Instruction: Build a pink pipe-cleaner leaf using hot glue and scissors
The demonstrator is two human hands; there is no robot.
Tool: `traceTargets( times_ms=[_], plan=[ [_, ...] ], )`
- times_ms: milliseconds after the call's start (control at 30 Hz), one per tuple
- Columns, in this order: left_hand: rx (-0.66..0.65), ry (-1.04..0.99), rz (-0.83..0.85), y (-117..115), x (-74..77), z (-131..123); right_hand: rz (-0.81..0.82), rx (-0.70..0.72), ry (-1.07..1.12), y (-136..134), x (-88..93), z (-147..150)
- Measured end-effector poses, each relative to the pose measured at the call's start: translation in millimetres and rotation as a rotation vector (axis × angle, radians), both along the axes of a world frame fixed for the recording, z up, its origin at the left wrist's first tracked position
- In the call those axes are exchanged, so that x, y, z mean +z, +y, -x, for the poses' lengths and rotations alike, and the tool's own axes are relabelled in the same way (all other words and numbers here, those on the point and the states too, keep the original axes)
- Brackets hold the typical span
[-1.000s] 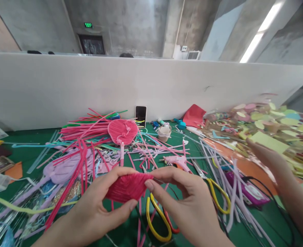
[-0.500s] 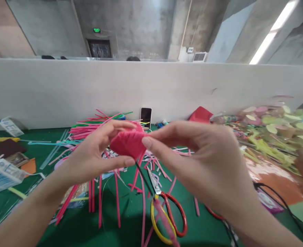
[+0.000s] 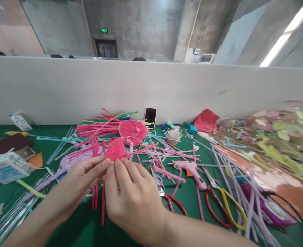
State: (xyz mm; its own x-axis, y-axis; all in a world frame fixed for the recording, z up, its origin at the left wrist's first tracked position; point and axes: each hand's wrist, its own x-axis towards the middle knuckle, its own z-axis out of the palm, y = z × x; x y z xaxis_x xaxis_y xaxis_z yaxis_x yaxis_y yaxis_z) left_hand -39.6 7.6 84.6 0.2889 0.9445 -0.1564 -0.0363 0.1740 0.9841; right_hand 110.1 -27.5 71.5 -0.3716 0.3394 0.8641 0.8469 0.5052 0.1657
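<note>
Both hands meet low over the table, in front of a pink petal-shaped piece (image 3: 116, 149) that looks made of pipe cleaners. My left hand (image 3: 86, 176) is closed, pinching the base of this piece from the left. Wrapped close against it, my right hand (image 3: 134, 192) grips the same base with bent fingers, so the held end is hidden. Pink pipe cleaners (image 3: 96, 132) lie in a pile just beyond. A round pink disc (image 3: 132, 132) of the same fuzzy material rests behind the petal piece. Scissors with red handles (image 3: 175, 204) lie partly hidden by my right hand.
A pink glue gun (image 3: 192, 168), more scissors (image 3: 225, 202) and pale purple strips (image 3: 251, 202) are on the right. A small cup (image 3: 174, 136) and a phone (image 3: 150, 118) stand farther back, before a white partition (image 3: 151, 85). A box (image 3: 8, 168) sits left.
My hands have come down and together, the right one moving left. The pink piece is lower, turned with its broad side up. The glue gun and cup are uncovered.
</note>
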Motion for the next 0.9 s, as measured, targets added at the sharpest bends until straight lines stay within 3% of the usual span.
traceTargets(
  times_ms=[100, 200, 300, 433, 633, 900],
  plan=[
    [0.018, -0.066, 0.148, 0, -12.4, 13, 0.138, 0.034, -0.034, -7, -17.1, 2],
    [0.040, -0.139, 0.172, 5, -19.2, 22, 0.220, 0.108, 0.009, -11, -11.4, -15],
    [-0.035, -0.123, 0.191, 11, -26.2, 27, 0.278, 0.087, 0.090, -10, -1.4, -42],
    [-0.119, -0.076, 0.181, 17, -42.3, 21, 0.433, 0.121, 0.113, -4, -10.3, -66],
    [-0.184, -0.048, 0.197, 19, -61.4, 3, 0.528, 0.175, -0.069, 0, -40.4, -60],
    [-0.158, 0.023, 0.220, 22, -73.8, 3, 0.560, 0.193, -0.243, 0, -51.3, -56]
  ],
)
